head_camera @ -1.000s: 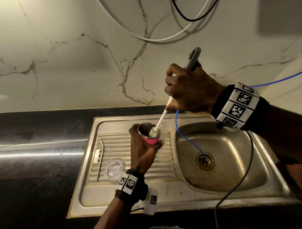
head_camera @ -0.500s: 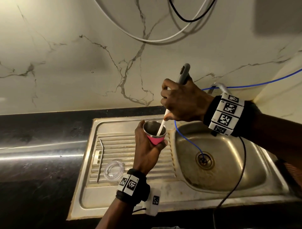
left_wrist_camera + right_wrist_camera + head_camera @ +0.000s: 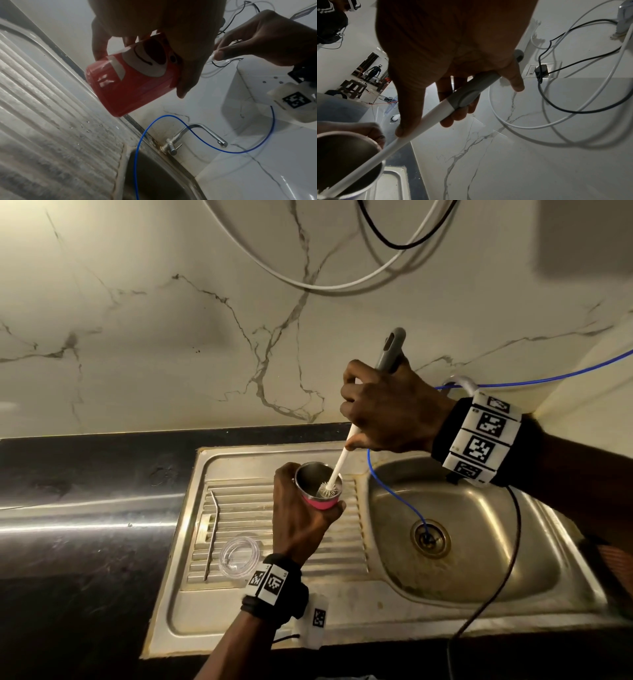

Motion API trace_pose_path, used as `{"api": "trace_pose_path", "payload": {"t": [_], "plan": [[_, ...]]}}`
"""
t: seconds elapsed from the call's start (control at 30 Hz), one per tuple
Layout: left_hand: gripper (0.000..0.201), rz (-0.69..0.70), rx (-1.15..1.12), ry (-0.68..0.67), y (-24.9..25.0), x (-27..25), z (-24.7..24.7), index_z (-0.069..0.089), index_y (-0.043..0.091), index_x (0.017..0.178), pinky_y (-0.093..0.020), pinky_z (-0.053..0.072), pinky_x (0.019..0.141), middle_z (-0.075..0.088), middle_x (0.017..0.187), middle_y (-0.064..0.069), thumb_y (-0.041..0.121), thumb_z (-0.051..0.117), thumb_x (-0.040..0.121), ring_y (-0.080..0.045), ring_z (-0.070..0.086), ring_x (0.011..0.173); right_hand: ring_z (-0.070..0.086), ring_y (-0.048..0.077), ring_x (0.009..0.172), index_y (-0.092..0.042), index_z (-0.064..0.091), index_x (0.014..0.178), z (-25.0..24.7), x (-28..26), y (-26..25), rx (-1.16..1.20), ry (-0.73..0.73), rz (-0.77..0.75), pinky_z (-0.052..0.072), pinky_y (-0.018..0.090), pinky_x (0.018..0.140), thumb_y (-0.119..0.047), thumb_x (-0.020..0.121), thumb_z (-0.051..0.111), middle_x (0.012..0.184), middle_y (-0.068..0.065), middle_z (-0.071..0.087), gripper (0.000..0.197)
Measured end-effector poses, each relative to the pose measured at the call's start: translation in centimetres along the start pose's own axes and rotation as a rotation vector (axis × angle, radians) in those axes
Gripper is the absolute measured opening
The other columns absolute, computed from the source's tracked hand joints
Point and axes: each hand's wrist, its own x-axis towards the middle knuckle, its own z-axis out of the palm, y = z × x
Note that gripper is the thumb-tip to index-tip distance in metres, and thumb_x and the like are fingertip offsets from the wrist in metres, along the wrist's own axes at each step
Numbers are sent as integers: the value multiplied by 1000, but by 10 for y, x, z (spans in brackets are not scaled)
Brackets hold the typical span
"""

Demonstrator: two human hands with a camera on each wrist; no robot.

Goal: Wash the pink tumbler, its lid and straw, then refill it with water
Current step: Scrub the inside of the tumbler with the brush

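My left hand grips the pink tumbler over the ribbed drainboard, its steel mouth tilted toward the right. In the left wrist view the tumbler shows a printed face, with fingers wrapped round it. My right hand holds a bottle brush by its grey handle. The white shaft runs down into the cup and the bristle head sits just inside the rim. In the right wrist view the brush enters the tumbler at lower left. The clear lid and metal straw lie on the drainboard.
The steel sink has its basin and drain to the right. A thin blue tube runs into the drain. A tap stands at the back edge. Black countertop stretches left. Cables hang on the marble wall.
The brush went deep into the tumbler, then rose so its bristle head shows at the rim again. My right hand lifted slightly. The left hand stayed put.
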Motion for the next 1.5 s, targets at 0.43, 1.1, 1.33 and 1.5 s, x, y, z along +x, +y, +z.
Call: {"api": "trace_pose_path", "payload": {"t": [0.43,1.1,1.33,1.5], "plan": [[86,-21,-17,0,0,4,0,39,33,126,-6,50,82,69,115,12,22,100,66,0,68,105,48,26,121,-16,67,101,-14,1,11,-32,28,3,48,58,86,-67,91,60,105,0,63,52],[76,-3,-74,-100,-13,9,0,52,16,141,-6,38,101,43,134,12,12,92,77,0,49,126,47,27,123,-14,68,105,-11,6,13,-22,-13,32,47,62,91,-65,93,59,108,2,64,53],[86,15,-74,14,3,9,3,46,30,128,-9,46,92,53,124,9,16,101,64,0,56,114,46,25,122,-16,67,106,-1,5,-5,14,-56,0,47,57,88,-62,93,62,107,0,63,47],[87,-12,-30,29,-17,9,-1,50,19,131,-10,48,91,54,124,4,14,102,62,-11,60,114,47,28,123,-13,66,101,-19,2,16,-20,37,13,46,62,90,-66,92,59,106,3,63,54]]}}
